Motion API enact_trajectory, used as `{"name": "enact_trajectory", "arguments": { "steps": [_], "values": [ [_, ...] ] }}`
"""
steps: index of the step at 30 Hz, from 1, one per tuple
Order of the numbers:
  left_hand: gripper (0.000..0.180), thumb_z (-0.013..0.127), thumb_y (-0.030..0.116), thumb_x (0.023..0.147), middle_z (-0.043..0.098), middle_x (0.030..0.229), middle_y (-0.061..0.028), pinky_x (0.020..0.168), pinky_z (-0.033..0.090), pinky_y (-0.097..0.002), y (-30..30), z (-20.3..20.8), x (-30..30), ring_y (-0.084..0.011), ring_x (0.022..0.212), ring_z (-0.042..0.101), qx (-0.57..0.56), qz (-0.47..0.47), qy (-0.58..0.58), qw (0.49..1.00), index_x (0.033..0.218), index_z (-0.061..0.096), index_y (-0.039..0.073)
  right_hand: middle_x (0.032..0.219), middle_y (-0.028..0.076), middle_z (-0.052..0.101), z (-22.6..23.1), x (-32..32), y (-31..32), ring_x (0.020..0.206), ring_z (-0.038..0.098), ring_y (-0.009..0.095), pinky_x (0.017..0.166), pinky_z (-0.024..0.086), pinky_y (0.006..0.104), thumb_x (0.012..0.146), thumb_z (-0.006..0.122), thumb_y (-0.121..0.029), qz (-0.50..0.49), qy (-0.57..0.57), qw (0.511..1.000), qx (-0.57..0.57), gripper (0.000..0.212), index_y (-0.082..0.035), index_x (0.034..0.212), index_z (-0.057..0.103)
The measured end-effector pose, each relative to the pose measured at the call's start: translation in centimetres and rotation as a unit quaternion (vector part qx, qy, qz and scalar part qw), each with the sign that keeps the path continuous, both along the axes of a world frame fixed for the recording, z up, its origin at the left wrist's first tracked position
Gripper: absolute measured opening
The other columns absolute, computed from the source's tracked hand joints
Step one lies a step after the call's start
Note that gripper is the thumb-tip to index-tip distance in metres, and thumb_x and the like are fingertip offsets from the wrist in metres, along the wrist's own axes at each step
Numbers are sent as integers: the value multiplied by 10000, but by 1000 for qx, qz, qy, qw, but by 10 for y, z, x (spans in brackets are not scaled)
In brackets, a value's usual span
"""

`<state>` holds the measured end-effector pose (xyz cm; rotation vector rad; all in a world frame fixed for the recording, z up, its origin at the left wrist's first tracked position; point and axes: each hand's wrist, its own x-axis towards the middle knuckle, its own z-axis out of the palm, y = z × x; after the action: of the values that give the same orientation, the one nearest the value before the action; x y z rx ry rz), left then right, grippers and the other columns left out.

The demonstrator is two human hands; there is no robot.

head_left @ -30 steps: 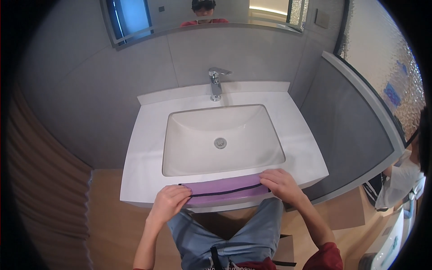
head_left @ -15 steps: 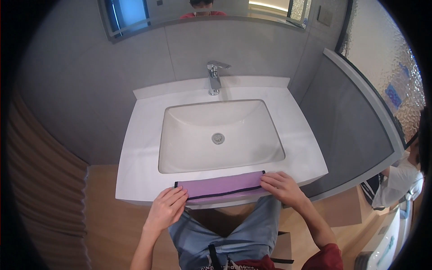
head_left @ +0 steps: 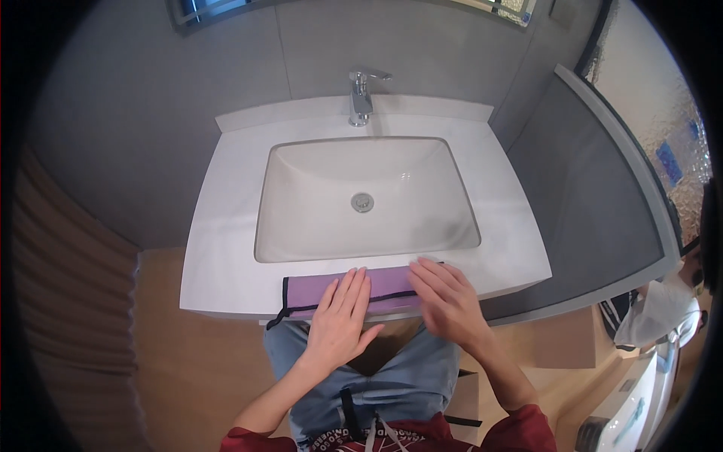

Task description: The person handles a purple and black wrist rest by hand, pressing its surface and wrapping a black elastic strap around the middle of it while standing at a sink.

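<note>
A folded purple cloth (head_left: pixel 310 289) with black edging lies along the front edge of the white washbasin counter. At its left end a black corner or loop hangs over the edge. My left hand (head_left: pixel 340 320) rests flat on the middle of the cloth, fingers stretched out and thumb apart. On its right part lies my right hand (head_left: pixel 450 303), fingers extended and slightly blurred, hiding most of that end. Neither hand grips the cloth.
Behind the cloth is a white rectangular sink (head_left: pixel 301 192) with a round drain (head_left: pixel 362 203) and a chrome faucet (head_left: pixel 361 98). A grey-framed panel (head_left: pixel 595 196) stands on the right, a brown curtain (head_left: pixel 75 301) on the left. Another person (head_left: pixel 655 320) is at the far right.
Both hands have let go of the cloth's ends. My left hand moved right to its middle and lies flat; my right hand moved slightly left onto it. The view has tilted down.
</note>
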<state>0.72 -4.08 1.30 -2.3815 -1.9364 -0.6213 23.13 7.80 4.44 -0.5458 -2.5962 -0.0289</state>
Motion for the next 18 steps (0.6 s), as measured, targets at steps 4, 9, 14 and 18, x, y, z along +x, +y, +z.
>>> {"name": "enact_trajectory", "arguments": {
  "steps": [4, 9, 14, 18],
  "values": [
    [828, 739, 425, 924, 443, 1603, -243, 1238, 320, -504, -2, -2, -6, -383, 1511, 405, -2, -12, -8, 1000, 1510, 454, -86, 1534, 205, 537, -29, -22, -17, 1453, 484, 364, 1197, 363, 505, 887, 741, -274, -72, -24, 995, -64, 705, 41, 1477, 518],
    [833, 742, 421, 919, 439, 1608, -235, 1238, 323, -499, -3, 2, -9, -377, 1514, 404, -10, -22, -19, 1000, 1521, 447, -74, 1570, 212, 503, -27, -18, -16, 1476, 459, 364, 1219, 332, 505, 912, 719, -357, -72, -42, 993, -89, 761, 53, 1507, 482],
    [836, 746, 400, 914, 434, 1616, -229, 1237, 328, -496, -1, 2, -10, -373, 1517, 402, -27, -22, -11, 999, 1535, 437, -67, 1615, 184, 456, -26, -3, -10, 1526, 396, 349, 1253, 282, 526, 909, 717, -359, -50, -90, 990, -97, 786, 25, 1541, 450],
    [807, 737, 391, 925, 445, 1613, -213, 1239, 329, -472, -2, 6, -10, -348, 1520, 404, -29, -22, -4, 999, 1528, 452, -64, 1647, 120, 432, -26, 32, -3, 1537, 382, 320, 1246, 289, 556, 900, 746, -349, -91, -123, 985, -77, 793, -39, 1565, 444]
  ]
}}
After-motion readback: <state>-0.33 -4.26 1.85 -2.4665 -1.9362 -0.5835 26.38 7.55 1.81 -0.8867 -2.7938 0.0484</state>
